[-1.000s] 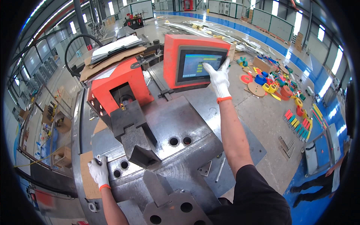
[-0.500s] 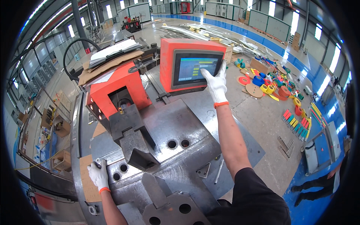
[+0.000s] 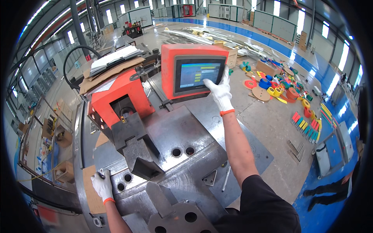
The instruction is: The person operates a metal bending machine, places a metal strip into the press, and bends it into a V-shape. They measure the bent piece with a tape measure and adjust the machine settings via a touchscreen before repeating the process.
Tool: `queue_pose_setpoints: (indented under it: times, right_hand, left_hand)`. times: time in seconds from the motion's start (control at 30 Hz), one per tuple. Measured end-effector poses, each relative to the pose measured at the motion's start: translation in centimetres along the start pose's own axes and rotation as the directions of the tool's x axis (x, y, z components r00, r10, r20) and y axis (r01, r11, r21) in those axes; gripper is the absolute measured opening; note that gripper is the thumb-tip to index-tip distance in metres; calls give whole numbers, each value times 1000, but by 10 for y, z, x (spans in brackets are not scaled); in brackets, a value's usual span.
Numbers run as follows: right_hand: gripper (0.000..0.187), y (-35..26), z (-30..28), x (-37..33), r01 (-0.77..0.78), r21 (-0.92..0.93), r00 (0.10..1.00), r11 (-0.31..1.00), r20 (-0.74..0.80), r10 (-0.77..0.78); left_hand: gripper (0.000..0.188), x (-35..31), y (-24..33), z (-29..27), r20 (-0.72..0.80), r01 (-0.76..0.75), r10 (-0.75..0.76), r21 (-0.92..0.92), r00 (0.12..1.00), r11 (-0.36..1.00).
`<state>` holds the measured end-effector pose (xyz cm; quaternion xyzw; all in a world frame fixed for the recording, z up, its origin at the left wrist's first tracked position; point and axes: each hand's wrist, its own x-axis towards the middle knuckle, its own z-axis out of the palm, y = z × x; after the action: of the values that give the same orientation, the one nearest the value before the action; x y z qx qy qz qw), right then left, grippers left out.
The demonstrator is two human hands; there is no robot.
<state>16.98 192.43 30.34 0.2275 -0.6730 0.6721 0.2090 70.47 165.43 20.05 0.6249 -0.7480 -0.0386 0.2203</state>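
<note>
R hand [image 3: 218,91], white glove w/ orange cuff, is up at the touchscreen [image 3: 199,75] of the orange control box [image 3: 168,70]: fingers spread, fingertips on the lower right of the display, gripping nothing, prob. because tapping needs only a flat open hand. L hand [image 3: 101,185], same glove, rests on the near left edge of the steel tabletop [image 3: 171,128]; looks curled round a small dark item, but too small to tell what, or whether it's really clenched. It seems placed there as a brace while the other arm reaches across. Between the hands sits the orange machine head [image 3: 116,103] w/ its dark steel wedge block [image 3: 136,151], close to round holes [image 3: 182,151] in the plate. Cardboard & papers [image 3: 112,62] lie on top of the machine. Room: big factory hall, grey floor w/ blue lanes, coloured reels & strips [image 3: 279,87] spread on the floor to the right.
</note>
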Motion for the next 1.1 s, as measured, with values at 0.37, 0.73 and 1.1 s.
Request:
queue_pose_setpoints:
  times: [0.37, 0.73, 1.1]
  right_hand:
    - [109, 15, 6, 10, -2, 166, 999, 986, -47, 10]
    - [127, -1, 2, -5, 14, -18, 1000, 1000, 24, -14]
    - [99, 2, -4, 4, 26, 278, 999, 960, 29, -36]
  left_hand:
    - [55, 1, -4, 5, -3, -7, 7, 17, 1000, 1000]
    - [55, 4, -10, 8, -5, -21, 21, 25, 1000, 999]
    - [55, 6, -9, 4, 45, 9, -9, -7, 999, 1000]
